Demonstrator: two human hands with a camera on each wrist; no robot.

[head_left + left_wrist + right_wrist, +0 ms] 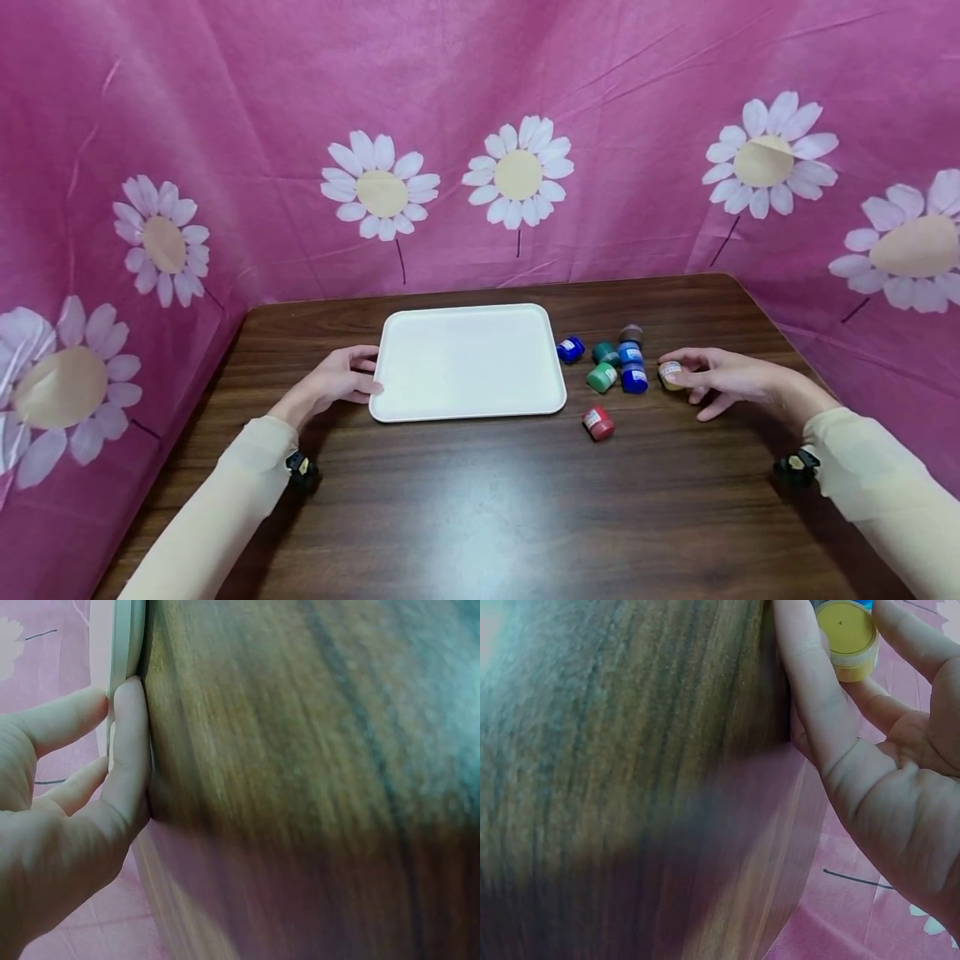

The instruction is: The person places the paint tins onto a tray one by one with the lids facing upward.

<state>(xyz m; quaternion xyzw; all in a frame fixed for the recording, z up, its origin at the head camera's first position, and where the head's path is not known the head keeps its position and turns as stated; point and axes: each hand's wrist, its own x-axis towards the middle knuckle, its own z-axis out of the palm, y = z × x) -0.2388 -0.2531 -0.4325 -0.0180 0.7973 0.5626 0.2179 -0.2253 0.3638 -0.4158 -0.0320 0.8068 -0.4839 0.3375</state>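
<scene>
One tray (468, 367): left fingers (130, 742) touching, slightly spread | one yellow jar (846, 630): right fingers (814, 675) pinching

Right hand (889, 784) around a yellow-lidded jar (847, 637) — dark wood-grain tabletop (630, 735), pink cloth (855, 919)

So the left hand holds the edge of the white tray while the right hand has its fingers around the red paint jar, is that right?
Not quite: the right hand has its fingers around the yellow paint jar, as the right wrist view shows. The left hand does hold the edge of the white tray.
</scene>
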